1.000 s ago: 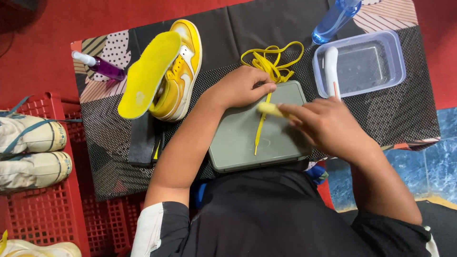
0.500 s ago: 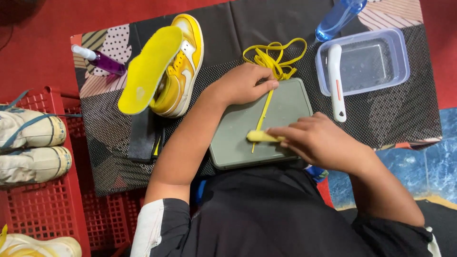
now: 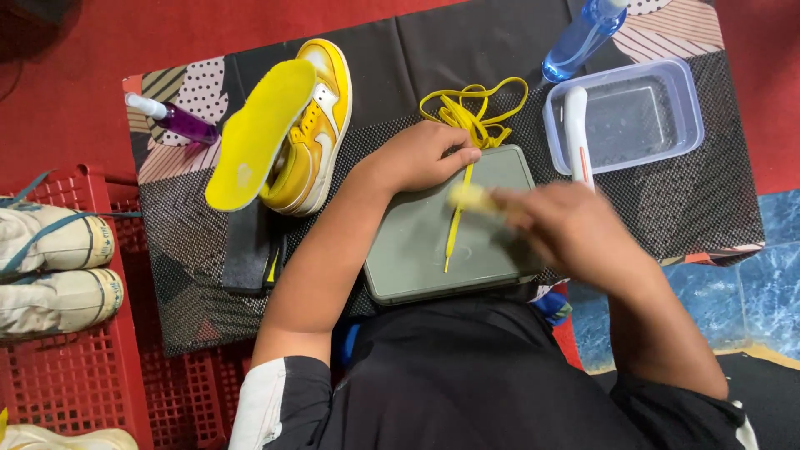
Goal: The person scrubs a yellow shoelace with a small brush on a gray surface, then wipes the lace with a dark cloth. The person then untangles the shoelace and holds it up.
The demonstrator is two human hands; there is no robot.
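A grey-green tray lies on the patterned mat in front of me, with a yellow shoelace stretched along it. The lace's bunched loops lie beyond the tray's far edge. My left hand presses the lace down at the tray's top edge. My right hand is blurred with motion over the tray's right side and grips a small pale yellow brush that touches the lace.
A yellow sneaker with its yellow insole leaning on it stands at the left. A purple spray bottle, a blue spray bottle and a clear tub of water with a white brush sit around. A red crate holds white shoes.
My right hand moved with the brush down the lace toward me, then back up toward the tray's far end. My left hand stayed pressing the lace.
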